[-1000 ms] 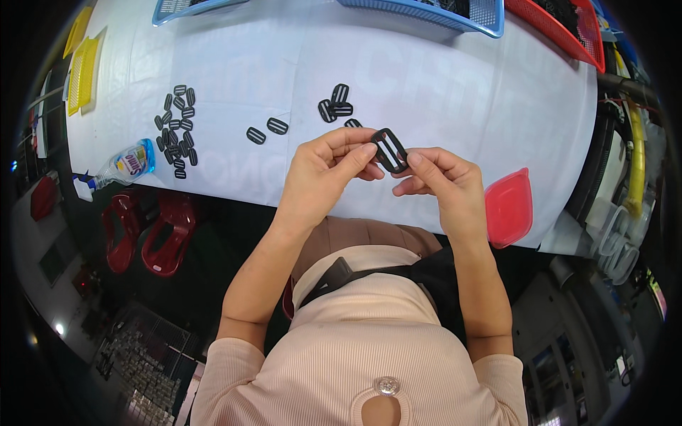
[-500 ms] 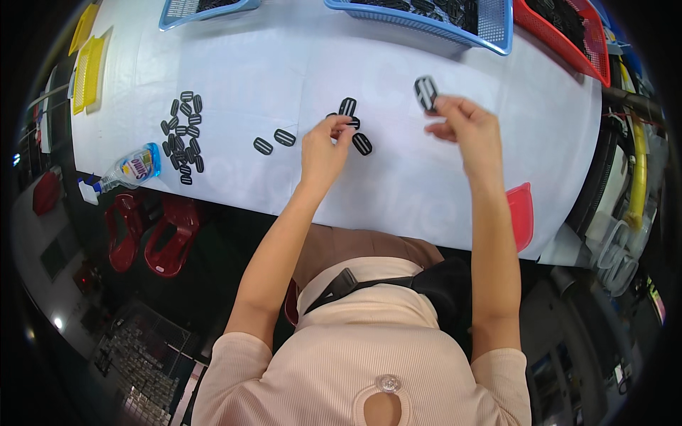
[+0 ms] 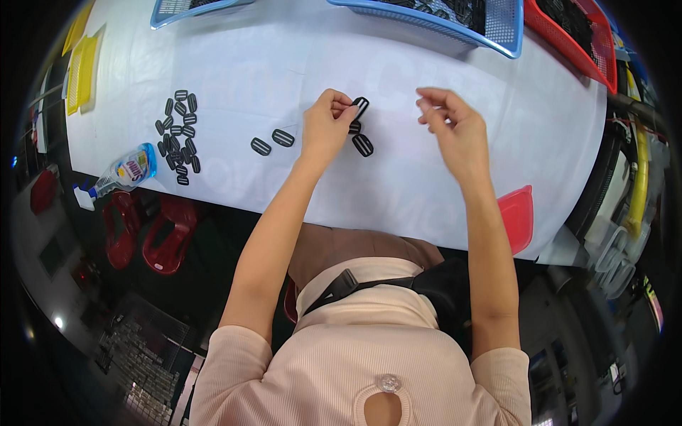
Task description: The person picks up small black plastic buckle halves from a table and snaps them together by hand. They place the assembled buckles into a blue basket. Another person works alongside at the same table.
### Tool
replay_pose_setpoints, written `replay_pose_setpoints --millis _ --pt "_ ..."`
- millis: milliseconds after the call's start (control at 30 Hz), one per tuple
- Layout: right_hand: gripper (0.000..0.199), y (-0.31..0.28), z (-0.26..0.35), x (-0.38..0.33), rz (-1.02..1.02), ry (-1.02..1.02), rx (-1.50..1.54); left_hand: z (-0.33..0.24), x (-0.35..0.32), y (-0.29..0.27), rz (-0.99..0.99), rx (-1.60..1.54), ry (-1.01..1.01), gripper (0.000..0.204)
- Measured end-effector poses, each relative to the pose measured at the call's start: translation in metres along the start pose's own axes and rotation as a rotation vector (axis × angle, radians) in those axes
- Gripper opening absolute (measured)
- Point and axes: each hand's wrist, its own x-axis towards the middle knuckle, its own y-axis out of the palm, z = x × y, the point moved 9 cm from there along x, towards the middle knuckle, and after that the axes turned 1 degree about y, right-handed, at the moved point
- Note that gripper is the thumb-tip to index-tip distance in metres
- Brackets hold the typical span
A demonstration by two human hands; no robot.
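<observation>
My left hand pinches a black slide buckle between thumb and fingertips, just above the white table. Below that buckle lie another slide buckle and one partly covered by my fingers. Two more slide buckles rest to the left of my left wrist. Over the table to the right, my right hand has its fingers bent and apart, with nothing visible in them. Farther left, several slide buckles are spread in a loose pile.
Blue baskets and a red basket holding black parts stand along the far edge. A spray bottle lies by the pile at the near left edge. A red tray sits beside my right forearm; red chairs stand below the table.
The slide buckle that was in my right hand no longer shows there, and that hand has moved slightly left. My left hand has moved up and now pinches a buckle.
</observation>
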Motion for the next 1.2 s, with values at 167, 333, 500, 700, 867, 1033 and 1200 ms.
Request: replay_pose_setpoints --millis 167,333,500,700,867,1033,1200 --pt "0.029 0.002 0.028 -0.054 -0.048 -0.2 -0.002 -0.052 -0.058 0.012 0.35 -0.441 -0.09 0.015" --pt "0.027 -0.007 0.051 -0.086 -0.133 -0.46 -0.103 -0.083 -0.101 0.014 0.4 -0.517 -0.05 0.014" --pt "0.02 -0.02 0.058 -0.101 -0.159 -0.494 -0.012 -0.103 -0.125 0.009 0.374 -0.526 -0.034 0.014" --pt "0.019 0.0 0.017 -0.115 0.144 0.216 0.57 -0.091 -0.133 0.008 0.366 -0.393 -0.017 0.02" --pt "0.024 0.003 0.008 -0.125 0.211 0.397 0.689 -0.085 -0.138 0.014 0.378 -0.467 -0.096 0.023" --pt "0.024 -0.001 0.006 -0.128 0.197 0.397 0.695 -0.084 -0.14 0.017 0.382 -0.483 -0.091 0.027" --pt "0.02 -0.022 0.045 -0.122 -0.07 -0.161 0.215 -0.081 -0.138 0.019 0.382 -0.494 -0.112 0.028"
